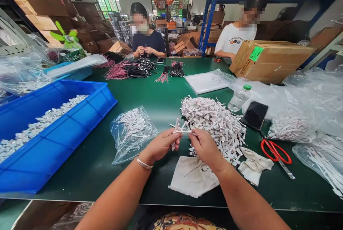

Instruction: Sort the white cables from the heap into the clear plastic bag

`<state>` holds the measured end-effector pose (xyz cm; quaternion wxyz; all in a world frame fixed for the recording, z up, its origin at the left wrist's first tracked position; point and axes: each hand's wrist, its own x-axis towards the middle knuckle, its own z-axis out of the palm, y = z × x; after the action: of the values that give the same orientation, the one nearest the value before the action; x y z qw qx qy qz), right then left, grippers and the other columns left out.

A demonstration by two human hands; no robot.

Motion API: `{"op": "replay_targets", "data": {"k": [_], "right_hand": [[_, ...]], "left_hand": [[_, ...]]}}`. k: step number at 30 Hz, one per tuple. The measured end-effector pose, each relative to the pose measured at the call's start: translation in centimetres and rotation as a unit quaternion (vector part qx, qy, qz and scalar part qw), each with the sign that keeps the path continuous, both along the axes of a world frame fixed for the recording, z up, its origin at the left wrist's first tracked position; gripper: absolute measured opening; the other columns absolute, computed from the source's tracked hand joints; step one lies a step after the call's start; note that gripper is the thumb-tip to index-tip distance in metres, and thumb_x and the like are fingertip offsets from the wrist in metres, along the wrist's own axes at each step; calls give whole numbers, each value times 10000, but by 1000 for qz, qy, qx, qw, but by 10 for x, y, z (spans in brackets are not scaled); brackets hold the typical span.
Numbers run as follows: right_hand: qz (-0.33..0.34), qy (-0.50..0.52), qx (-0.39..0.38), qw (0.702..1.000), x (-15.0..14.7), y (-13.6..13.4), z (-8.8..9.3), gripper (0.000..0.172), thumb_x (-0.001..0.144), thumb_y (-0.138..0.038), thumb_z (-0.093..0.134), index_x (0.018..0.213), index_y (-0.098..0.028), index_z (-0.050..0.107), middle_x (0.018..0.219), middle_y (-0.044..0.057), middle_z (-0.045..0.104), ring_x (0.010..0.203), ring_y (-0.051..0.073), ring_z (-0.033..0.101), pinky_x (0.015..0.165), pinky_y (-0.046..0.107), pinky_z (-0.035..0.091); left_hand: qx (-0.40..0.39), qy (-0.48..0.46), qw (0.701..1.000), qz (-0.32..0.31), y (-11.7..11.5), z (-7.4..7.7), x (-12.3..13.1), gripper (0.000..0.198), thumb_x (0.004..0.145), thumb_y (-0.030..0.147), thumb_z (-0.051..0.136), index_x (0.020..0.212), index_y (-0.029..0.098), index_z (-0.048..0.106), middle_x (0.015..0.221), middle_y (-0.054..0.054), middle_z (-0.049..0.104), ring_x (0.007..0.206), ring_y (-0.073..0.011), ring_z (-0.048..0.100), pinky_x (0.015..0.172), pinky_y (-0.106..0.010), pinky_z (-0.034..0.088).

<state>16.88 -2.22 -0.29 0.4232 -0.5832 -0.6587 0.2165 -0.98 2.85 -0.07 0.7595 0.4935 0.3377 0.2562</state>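
My left hand (166, 140) pinches a few short white cable pieces (177, 125), some pointing up and one hanging below the fingers. Fingertips of my right hand (203, 145) are closed on the end of a white piece that spans the gap between both hands. Just behind my right hand lies a large heap of the same white cable pieces (214, 121). To the left of my left hand, a clear plastic bag (146, 124) contains more of them. A whitish cloth (191, 181) lies under my right wrist. Exact connector details are too small to tell.
A blue bin (80, 123) with small white parts stands left. On the right are red-handled scissors (276, 151), a phone (255, 115), a bottle (239, 98) and filled bags (293, 126). Black-and-pink wire bundles (131, 68) and a carton (273, 60) lie farther back, near two people.
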Motion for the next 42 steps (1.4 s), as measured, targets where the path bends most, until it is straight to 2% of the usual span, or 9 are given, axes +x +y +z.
{"op": "replay_targets", "data": {"k": [6, 12, 16, 19, 23, 26, 32, 37, 42], "right_hand": [[-117, 12, 56, 992, 3, -7, -3, 257, 916, -322, 402, 857, -179, 607, 608, 12, 588, 579, 143, 534, 581, 249, 400], [-3, -86, 45, 995, -13, -9, -2, 272, 923, -215, 353, 810, -189, 599, 730, 38, 631, 690, 156, 567, 641, 254, 400], [-14, -190, 56, 980, -19, -11, -11, 273, 917, -194, 344, 1001, -171, 603, 737, 61, 627, 684, 180, 573, 624, 273, 409], [-1, -246, 55, 968, -24, -14, -17, 284, 917, -215, 349, 997, -146, 612, 723, 74, 608, 655, 199, 561, 589, 297, 418], [62, -196, 67, 976, -28, -17, -16, 330, 902, -268, 430, 1182, -134, 540, 841, 94, 628, 752, 212, 587, 655, 317, 472], [72, -97, 73, 990, -26, -16, -12, 277, 907, -245, 433, 1138, -178, 572, 856, 72, 640, 787, 186, 591, 719, 306, 484], [-17, -44, 113, 993, -18, -11, -11, 252, 910, -229, 418, 1094, -163, 578, 986, 112, 614, 940, 214, 563, 844, 383, 474], [7, -87, 134, 987, -15, -10, -15, 302, 911, -200, 394, 1159, -157, 560, 1087, 124, 597, 1026, 225, 536, 911, 416, 456], [25, -121, 149, 981, -19, -11, -15, 337, 911, -179, 380, 1211, -162, 532, 1136, 129, 580, 1058, 233, 524, 917, 446, 461]], "left_hand": [[-120, -120, 983, 63, -6, -4, 10, 241, 757, 317, 668, 887, 143, 565, 663, 27, 481, 570, -57, 430, 595, -212, 373], [-156, -147, 974, 69, -18, -6, 23, 265, 754, 253, 677, 974, 145, 576, 740, 1, 514, 631, -63, 464, 640, -207, 383], [-134, -118, 982, 68, -23, -5, 26, 251, 752, 314, 676, 914, 155, 570, 772, -2, 531, 658, -78, 470, 640, -214, 374], [-119, -89, 984, 94, -25, -8, 29, 288, 737, 367, 680, 878, 156, 545, 766, 4, 541, 685, -96, 487, 654, -228, 382], [-108, -74, 974, 183, -24, -15, 30, 289, 760, 417, 633, 823, 163, 509, 701, 30, 522, 636, -87, 469, 622, -218, 374], [-86, -64, 972, 210, -18, -16, 28, 289, 762, 423, 625, 819, 168, 503, 696, 36, 523, 627, -81, 469, 616, -209, 375], [-26, -63, 991, 112, -16, -11, 22, 302, 774, 440, 612, 848, 167, 508, 725, 8, 557, 629, -96, 504, 635, -237, 403], [70, -43, 997, 6, -21, -7, 24, 264, 818, 394, 567, 962, 175, 542, 873, -26, 562, 737, -117, 507, 712, -257, 423], [244, 59, 968, 26, -14, -10, 20, 164, 859, 298, 482, 925, 172, 563, 867, -25, 578, 797, -142, 503, 798, -285, 408]]}}
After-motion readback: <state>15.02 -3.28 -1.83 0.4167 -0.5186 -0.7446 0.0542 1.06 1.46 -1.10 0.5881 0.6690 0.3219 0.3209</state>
